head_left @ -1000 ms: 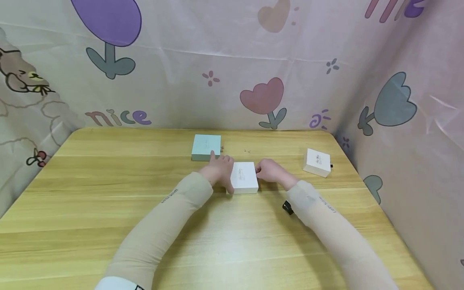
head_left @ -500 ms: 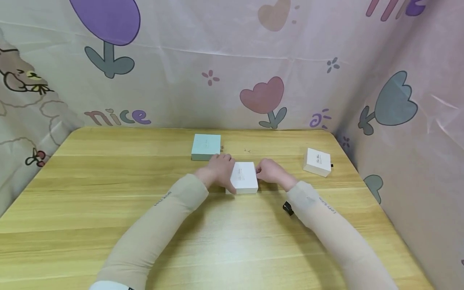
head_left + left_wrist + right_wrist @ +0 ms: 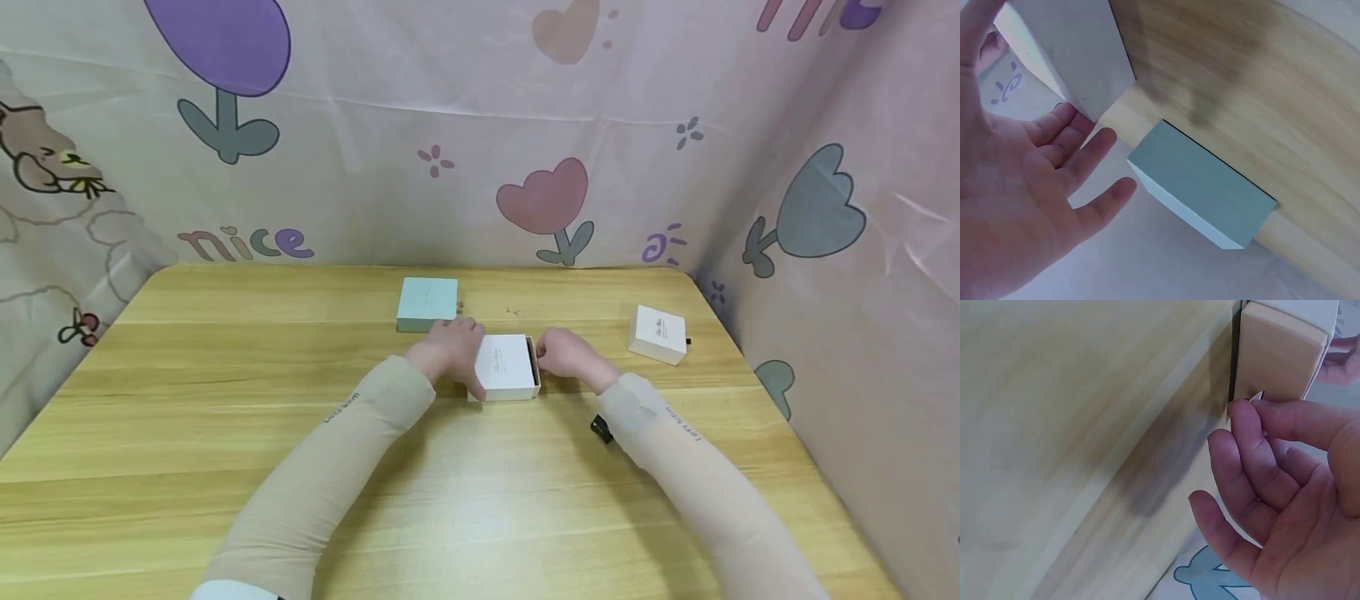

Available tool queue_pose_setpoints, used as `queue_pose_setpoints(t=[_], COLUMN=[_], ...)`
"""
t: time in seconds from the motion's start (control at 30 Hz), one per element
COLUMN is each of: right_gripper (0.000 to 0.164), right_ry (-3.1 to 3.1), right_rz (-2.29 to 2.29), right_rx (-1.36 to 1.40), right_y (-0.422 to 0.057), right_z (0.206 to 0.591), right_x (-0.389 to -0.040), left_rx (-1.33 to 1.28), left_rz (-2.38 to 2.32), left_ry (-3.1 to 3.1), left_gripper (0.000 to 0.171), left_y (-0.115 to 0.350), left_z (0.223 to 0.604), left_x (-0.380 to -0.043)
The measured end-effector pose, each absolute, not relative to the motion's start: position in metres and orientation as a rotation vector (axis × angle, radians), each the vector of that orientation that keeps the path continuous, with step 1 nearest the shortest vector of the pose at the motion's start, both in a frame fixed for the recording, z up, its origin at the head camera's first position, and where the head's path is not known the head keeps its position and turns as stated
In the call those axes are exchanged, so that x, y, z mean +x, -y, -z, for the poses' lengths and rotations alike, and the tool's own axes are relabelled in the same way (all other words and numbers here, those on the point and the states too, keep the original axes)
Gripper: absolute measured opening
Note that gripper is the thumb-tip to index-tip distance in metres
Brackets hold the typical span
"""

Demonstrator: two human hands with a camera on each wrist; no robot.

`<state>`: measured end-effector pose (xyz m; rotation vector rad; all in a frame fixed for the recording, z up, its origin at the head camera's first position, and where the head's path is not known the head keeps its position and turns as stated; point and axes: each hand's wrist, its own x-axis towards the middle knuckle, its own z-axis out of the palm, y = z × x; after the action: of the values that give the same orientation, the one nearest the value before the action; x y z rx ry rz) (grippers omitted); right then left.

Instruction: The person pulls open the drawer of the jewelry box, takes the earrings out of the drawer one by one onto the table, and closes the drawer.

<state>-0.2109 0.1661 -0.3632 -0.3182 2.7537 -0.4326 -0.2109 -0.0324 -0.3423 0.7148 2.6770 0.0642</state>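
Observation:
A white drawer box (image 3: 504,367) with small print on its lid lies mid-table. My left hand (image 3: 454,350) grips its left end, thumb at the near side and fingers at the far side. In the right wrist view, the box's beige inner drawer (image 3: 1279,356) sticks out a little. My right hand (image 3: 564,353) pinches a small pull tab (image 3: 1257,397) on that drawer's end between thumb and index finger. The drawer's contents are hidden. Behind the left hand stands a pale green box (image 3: 427,303), also seen beside the fingers in the left wrist view.
Another white box (image 3: 657,334) with a dark tab sits at the table's right. Under the right forearm shows a small black object (image 3: 602,428), partly hidden by the sleeve. A printed curtain (image 3: 420,208) hangs behind the wooden table (image 3: 225,367) and along its sides.
The right hand has moved slightly right with the tab, and the drawer has slid a little way out of the white box. The left hand has stayed on the box.

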Motion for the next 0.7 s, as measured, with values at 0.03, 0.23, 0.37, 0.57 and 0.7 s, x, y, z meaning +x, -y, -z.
queue_pose_setpoints(t=[0.03, 0.23, 0.37, 0.57, 0.7], right_gripper=[0.031, 0.032, 0.030, 0.030, 0.024], right_ry=[-2.754, -2.743, -2.752, -2.752, -2.749], right_rz=[0.429, 0.413, 0.414, 0.399, 0.393], right_rx=[-0.314, -0.292, -0.307, -0.293, -0.270], right_y=[-0.167, -0.173, -0.177, -0.184, -0.189], right_z=[0.363, 0.363, 0.364, 0.365, 0.365], right_x=[-0.211, -0.210, -0.210, -0.211, -0.212], left_rx=[0.711, 0.691, 0.686, 0.665, 0.677], left_rz=[-0.058, -0.050, -0.024, -0.021, -0.030], left_ry=[-2.679, -2.677, -2.683, -2.684, -2.683], left_gripper=[0.103, 0.097, 0.088, 0.085, 0.084], left_y=[0.032, 0.027, 0.023, 0.021, 0.022], left_z=[0.343, 0.342, 0.343, 0.342, 0.342], left_x=[-0.211, -0.208, -0.206, -0.205, -0.206])
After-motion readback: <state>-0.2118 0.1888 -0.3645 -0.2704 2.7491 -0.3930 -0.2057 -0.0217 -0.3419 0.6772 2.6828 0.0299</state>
